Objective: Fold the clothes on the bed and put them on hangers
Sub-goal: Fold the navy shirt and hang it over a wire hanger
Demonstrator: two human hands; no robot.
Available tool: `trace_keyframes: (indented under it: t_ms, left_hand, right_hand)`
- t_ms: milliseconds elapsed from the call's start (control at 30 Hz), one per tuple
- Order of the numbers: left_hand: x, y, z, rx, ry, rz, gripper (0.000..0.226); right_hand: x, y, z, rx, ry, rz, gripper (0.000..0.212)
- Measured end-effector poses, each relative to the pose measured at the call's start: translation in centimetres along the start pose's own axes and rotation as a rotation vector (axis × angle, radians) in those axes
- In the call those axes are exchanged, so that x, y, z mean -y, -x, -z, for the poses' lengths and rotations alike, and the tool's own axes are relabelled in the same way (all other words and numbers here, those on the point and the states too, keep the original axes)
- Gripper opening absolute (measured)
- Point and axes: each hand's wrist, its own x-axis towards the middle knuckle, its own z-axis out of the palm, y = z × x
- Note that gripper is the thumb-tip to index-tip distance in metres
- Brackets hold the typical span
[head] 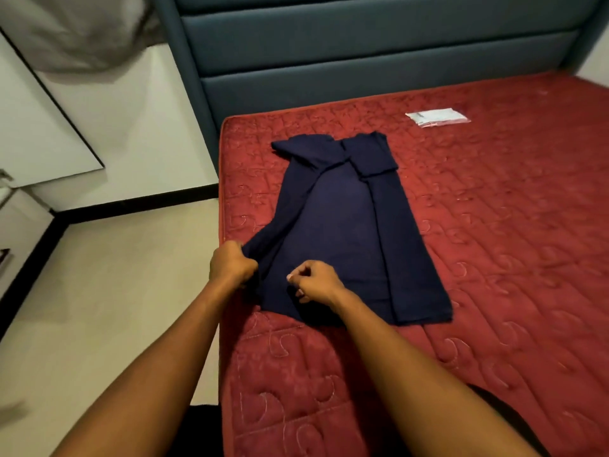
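On the bed (494, 225), near its left edge, the shirt (336, 219) lies partly folded, its long axis running away toward the headboard (362, 61). The left grip (230, 262) is curled tight on the near-left flap. The right grip (313, 282), just beside it at the hem, is curled too; whether it pinches cloth I cannot tell. No hangers show.

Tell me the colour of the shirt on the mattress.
The shirt is plain dark navy blue; the head view shows it.

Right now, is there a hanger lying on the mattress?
No, only the navy shirt and a clear plastic packet lie on the red mattress; no hanger shows.
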Motion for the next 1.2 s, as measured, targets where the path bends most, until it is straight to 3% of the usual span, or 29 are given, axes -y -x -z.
trace_keyframes:
  t_ms: [67,133,200,267,333,367,433,533,633,733,833,933,1033,1200]
  left_hand:
    - [0.1,2.3,0.3,-0.183,0.039,-0.098,0.020]
    - [-0.7,4.7,-0.1,-0.242,0.084,-0.307,0.024]
    - [-1.9,7.2,-1.1,-0.043,0.053,-0.498,0.022]
    - [-2.8,8.7,-1.9,0.191,-0.133,-0.535,0.015]
    - [-2.5,9.3,-2.4,0.303,-0.222,-0.476,0.015]
    - [-2.1,9.3,-2.6,0.284,-0.196,-0.417,0.017]
    - [-1.0,8.8,-2.7,0.107,-0.051,-0.224,0.026]
    - [0.5,6.9,-2.6,-0.053,0.129,0.059,0.042]
    - [0.9,5.0,-3.9,0.072,0.174,0.118,0.063]
    - [0.9,4.4,-4.9,0.091,0.150,0.117,0.053]
    - [1.0,4.1,-4.1,0.122,0.256,0.185,0.029]
    - [1.7,3.8,-2.5,0.189,0.363,0.269,0.024]
    - [2.2,4.1,-2.0,0.329,0.318,0.281,0.030]
    - [1.3,3.4,-1.2,0.504,0.165,0.282,0.021]
  right_hand:
    - [0.3,1.6,-0.4,0.076,-0.105,-0.019,0.026]
    - [1.1,2.2,-0.2,0.103,-0.197,-0.059,0.048]
    - [1.5,2.1,0.1,0.027,-0.349,-0.124,0.063]
    - [1.6,2.4,0.9,-0.110,-0.484,-0.173,0.058]
    - [1.1,3.0,1.3,-0.165,-0.519,-0.195,0.052]
    - [0.8,3.4,1.3,-0.151,-0.502,-0.202,0.045]
    - [-0.1,3.8,0.8,-0.106,-0.416,-0.189,0.019]
    - [-0.7,3.8,0.2,-0.126,-0.409,-0.195,0.007]
    - [-0.8,3.4,0.3,-0.327,-0.384,-0.198,0.029]
    - [-1.1,3.0,0.6,-0.419,-0.150,-0.155,0.039]
    - [-1.0,3.1,0.6,-0.362,-0.158,-0.162,0.021]
    - [-0.6,3.3,1.3,-0.187,-0.361,-0.237,0.020]
    - [-1.1,3.4,1.4,0.077,-0.137,-0.334,0.023]
    - [0.0,2.3,3.2,0.221,0.253,-0.323,0.022]
